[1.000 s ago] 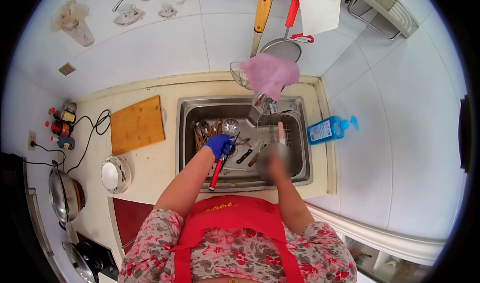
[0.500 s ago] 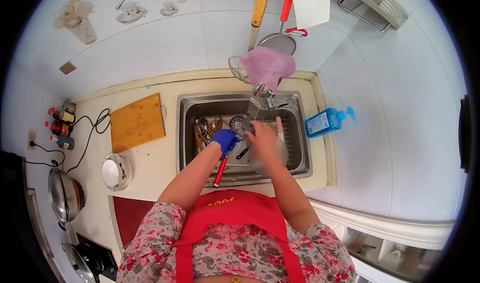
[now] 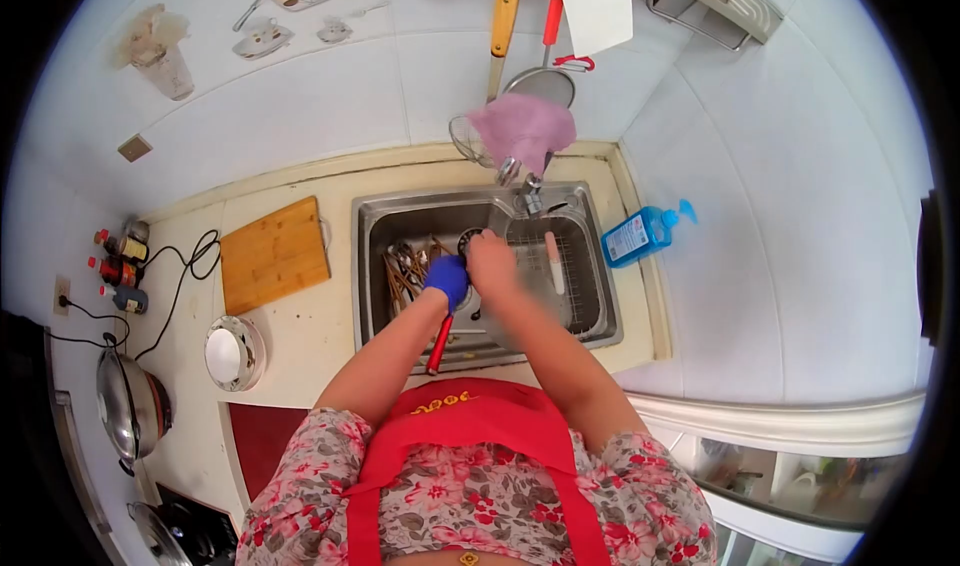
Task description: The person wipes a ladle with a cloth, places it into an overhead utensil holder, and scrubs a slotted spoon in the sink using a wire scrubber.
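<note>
On the left of the counter we see a wooden cutting board (image 3: 275, 256) lying flat, with stacked bowls (image 3: 232, 353) nearer to us. By the left wall we find several bottles (image 3: 120, 271), a black cord (image 3: 182, 291) looping between them and the board, and a metal pot (image 3: 118, 406). Against the back wall we spot a yellow-handled tool (image 3: 504, 18), a red-handled sieve (image 3: 541, 86), a white panel (image 3: 598, 18) and, far left, a vase picture (image 3: 160, 56).

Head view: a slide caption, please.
Blue-gloved left hand grips red-handled utensil beside bare right hand at the sink.
</note>
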The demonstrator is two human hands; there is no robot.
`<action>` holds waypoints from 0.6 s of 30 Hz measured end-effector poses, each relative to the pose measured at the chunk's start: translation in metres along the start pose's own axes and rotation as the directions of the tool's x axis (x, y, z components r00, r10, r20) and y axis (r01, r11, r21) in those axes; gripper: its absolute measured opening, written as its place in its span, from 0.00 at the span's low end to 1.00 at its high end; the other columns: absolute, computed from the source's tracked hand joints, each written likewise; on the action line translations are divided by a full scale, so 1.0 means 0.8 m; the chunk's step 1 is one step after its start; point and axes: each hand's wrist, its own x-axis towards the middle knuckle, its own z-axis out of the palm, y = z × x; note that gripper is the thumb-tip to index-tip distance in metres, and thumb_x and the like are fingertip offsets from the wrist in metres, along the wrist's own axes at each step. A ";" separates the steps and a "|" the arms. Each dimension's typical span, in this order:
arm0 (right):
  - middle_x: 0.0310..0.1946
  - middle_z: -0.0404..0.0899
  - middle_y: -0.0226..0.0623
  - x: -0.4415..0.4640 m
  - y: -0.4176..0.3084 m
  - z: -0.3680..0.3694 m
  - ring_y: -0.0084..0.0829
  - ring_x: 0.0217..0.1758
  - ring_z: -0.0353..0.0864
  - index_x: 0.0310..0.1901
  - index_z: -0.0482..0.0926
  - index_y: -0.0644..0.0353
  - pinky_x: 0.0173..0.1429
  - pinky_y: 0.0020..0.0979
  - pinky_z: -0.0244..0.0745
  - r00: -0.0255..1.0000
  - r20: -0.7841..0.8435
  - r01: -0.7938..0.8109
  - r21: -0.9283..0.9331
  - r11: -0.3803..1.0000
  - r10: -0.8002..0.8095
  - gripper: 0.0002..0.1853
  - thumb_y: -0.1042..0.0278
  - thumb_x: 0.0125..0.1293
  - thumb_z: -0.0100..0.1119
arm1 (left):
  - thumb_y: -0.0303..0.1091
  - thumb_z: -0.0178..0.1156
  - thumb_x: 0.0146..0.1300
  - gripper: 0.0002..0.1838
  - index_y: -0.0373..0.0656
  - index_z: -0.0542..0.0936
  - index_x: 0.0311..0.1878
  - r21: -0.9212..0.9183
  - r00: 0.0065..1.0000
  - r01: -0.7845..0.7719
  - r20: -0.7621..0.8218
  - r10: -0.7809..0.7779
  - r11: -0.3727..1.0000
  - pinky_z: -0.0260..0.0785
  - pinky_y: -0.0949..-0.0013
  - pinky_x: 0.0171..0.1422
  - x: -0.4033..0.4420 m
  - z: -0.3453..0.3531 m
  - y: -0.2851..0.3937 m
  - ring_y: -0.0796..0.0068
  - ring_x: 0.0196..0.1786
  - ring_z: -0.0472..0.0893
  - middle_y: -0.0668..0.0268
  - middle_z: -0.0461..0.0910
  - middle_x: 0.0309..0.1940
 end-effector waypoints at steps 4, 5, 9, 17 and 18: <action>0.28 0.69 0.37 0.008 0.010 0.002 0.37 0.32 0.74 0.24 0.72 0.59 0.34 0.35 0.72 0.982 -0.084 0.176 0.078 0.981 -0.170 0.03 0.74 0.46 0.54 | 0.30 0.53 0.50 0.08 0.40 0.80 0.30 0.090 0.989 -0.109 0.105 0.099 0.990 0.70 0.59 0.40 -0.004 0.011 0.003 0.53 0.35 0.78 0.52 0.79 0.30; 0.28 0.69 0.37 0.009 0.012 0.002 0.37 0.32 0.74 0.24 0.72 0.59 0.34 0.35 0.72 0.982 -0.081 0.177 0.076 0.981 -0.171 0.03 0.74 0.46 0.54 | 0.30 0.53 0.50 0.08 0.40 0.80 0.30 0.086 0.990 -0.108 0.105 0.099 0.990 0.70 0.59 0.40 -0.003 0.011 0.006 0.53 0.35 0.78 0.52 0.79 0.30; 0.29 0.70 0.37 0.002 0.012 -0.001 0.39 0.34 0.74 0.27 0.73 0.58 0.35 0.37 0.72 0.993 0.088 -0.070 -0.054 0.996 0.075 0.04 0.72 0.47 0.56 | 0.30 0.54 0.47 0.07 0.41 0.79 0.29 -0.388 0.981 0.165 -0.028 -0.191 0.907 0.70 0.58 0.41 -0.001 -0.001 0.014 0.52 0.37 0.78 0.51 0.78 0.30; 0.30 0.72 0.36 0.007 0.009 -0.006 0.39 0.36 0.75 0.28 0.74 0.57 0.36 0.36 0.73 0.998 -0.065 -0.003 0.112 0.994 0.011 0.06 0.73 0.46 0.58 | 0.32 0.56 0.46 0.09 0.40 0.79 0.31 -0.292 0.983 0.178 0.004 -0.185 0.940 0.70 0.57 0.40 -0.001 0.005 0.004 0.51 0.35 0.78 0.50 0.78 0.29; 0.31 0.71 0.37 0.011 0.008 -0.007 0.38 0.37 0.74 0.28 0.73 0.57 0.36 0.36 0.73 0.999 -0.036 -0.013 0.044 0.999 0.014 0.05 0.74 0.47 0.56 | 0.32 0.54 0.49 0.10 0.40 0.79 0.33 -0.186 0.994 0.112 0.010 -0.112 0.976 0.70 0.58 0.40 0.003 0.003 0.004 0.51 0.37 0.78 0.50 0.78 0.31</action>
